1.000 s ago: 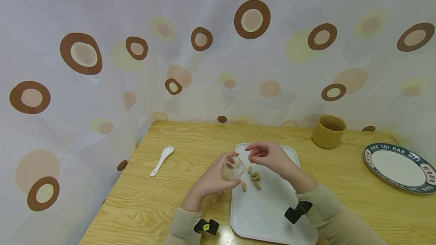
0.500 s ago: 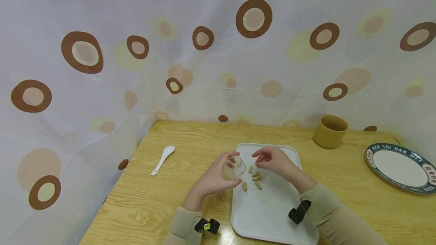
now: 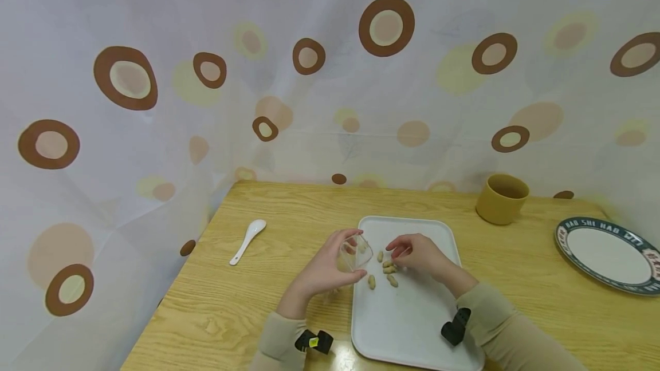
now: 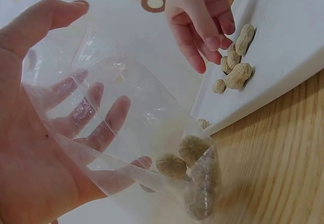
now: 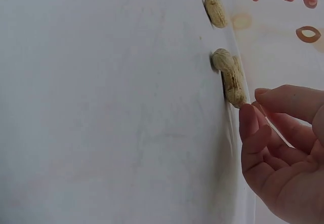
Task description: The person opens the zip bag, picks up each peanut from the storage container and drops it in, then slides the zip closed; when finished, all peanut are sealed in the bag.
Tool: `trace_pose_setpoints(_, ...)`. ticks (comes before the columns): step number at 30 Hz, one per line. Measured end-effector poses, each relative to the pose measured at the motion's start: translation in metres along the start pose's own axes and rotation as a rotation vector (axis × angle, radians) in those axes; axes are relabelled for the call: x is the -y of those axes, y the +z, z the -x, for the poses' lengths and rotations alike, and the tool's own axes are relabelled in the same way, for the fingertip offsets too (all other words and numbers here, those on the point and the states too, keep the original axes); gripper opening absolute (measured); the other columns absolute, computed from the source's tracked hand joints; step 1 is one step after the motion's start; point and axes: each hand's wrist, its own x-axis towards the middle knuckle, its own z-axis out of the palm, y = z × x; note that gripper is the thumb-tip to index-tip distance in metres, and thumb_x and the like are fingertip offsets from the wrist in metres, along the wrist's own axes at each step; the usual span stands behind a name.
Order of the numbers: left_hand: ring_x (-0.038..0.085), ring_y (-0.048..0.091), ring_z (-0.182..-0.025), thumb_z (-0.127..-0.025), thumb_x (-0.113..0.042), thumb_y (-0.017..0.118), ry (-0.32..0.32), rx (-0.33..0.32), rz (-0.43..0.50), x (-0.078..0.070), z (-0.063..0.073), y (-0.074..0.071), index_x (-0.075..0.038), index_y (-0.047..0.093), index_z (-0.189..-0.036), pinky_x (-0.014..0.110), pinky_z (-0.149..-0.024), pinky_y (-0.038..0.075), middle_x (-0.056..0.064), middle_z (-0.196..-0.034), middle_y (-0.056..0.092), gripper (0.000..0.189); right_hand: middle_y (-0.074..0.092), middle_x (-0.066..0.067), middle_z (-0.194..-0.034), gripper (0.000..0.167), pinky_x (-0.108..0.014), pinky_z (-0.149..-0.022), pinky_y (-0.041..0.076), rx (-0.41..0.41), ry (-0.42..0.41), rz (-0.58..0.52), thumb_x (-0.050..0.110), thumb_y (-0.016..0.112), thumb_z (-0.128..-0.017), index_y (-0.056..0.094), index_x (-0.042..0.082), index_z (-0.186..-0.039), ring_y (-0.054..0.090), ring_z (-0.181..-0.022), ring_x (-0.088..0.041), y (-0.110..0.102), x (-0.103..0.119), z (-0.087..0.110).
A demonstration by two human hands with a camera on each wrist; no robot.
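My left hand (image 3: 323, 269) holds a clear plastic bag (image 3: 356, 253) over the left edge of the white tray (image 3: 399, 325), its thumb and fingers spread around the bag's mouth. Several peanuts (image 4: 192, 150) lie at the bottom of the bag in the left wrist view. On the tray is a small cluster of loose peanuts (image 3: 389, 268). My right hand (image 3: 424, 257) hovers low beside them with loosely bent fingers. In the right wrist view its fingertips are close to the end of one peanut (image 5: 234, 88), with no grip on it visible.
A white spoon (image 3: 248, 240) lies on the wooden table (image 3: 304, 205) at the left. At the back right stands a yellow cup (image 3: 497, 205). A plate with a dark patterned rim (image 3: 569, 256) sits farther right. A patterned curtain (image 3: 330, 90) hangs behind the table.
My right hand has moved away from the bag, to the right and down, close to the peanuts on the tray. The left hand and bag stay almost in place.
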Motion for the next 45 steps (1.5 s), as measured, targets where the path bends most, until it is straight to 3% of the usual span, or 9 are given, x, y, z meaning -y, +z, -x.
trace_pose_setpoints(18,0.022,0.053,-0.117,-0.083,-0.024,0.077,-0.008,0.003,0.011,-0.001,0.000,0.000,-0.021,0.039,-0.148,0.038,-0.093,0.047,0.013,-0.129,0.049,0.075,0.066,-0.002,-0.084,0.019,-0.028,-0.064,0.047,-0.012,0.002,0.007,0.004,0.073,-0.084,0.073,0.008,-0.103,0.054,-0.074,-0.016,0.008,-0.008,-0.005)
trace_pose_setpoints(32,0.023,0.054,-0.116,-0.083,-0.024,0.077,0.000,0.003,0.000,0.000,0.000,0.001,-0.018,0.039,-0.147,0.037,-0.093,0.047,0.015,-0.128,0.049,0.075,0.065,-0.001,-0.082,0.021,-0.028,-0.063,0.046,0.016,-0.008,0.029,0.006,0.075,-0.083,0.072,0.007,-0.104,0.053,-0.072,-0.016,0.011,-0.002,-0.005)
trace_pose_setpoints(45,0.023,0.054,-0.116,-0.083,-0.024,0.077,-0.001,0.003,-0.009,0.002,-0.001,0.001,-0.019,0.039,-0.147,0.037,-0.092,0.047,0.014,-0.127,0.050,0.075,0.065,-0.003,-0.087,0.021,-0.029,-0.063,0.049,0.011,-0.009,-0.021,0.009,0.073,-0.086,0.073,0.007,-0.107,0.055,-0.074,-0.016,0.000,0.004,0.007)
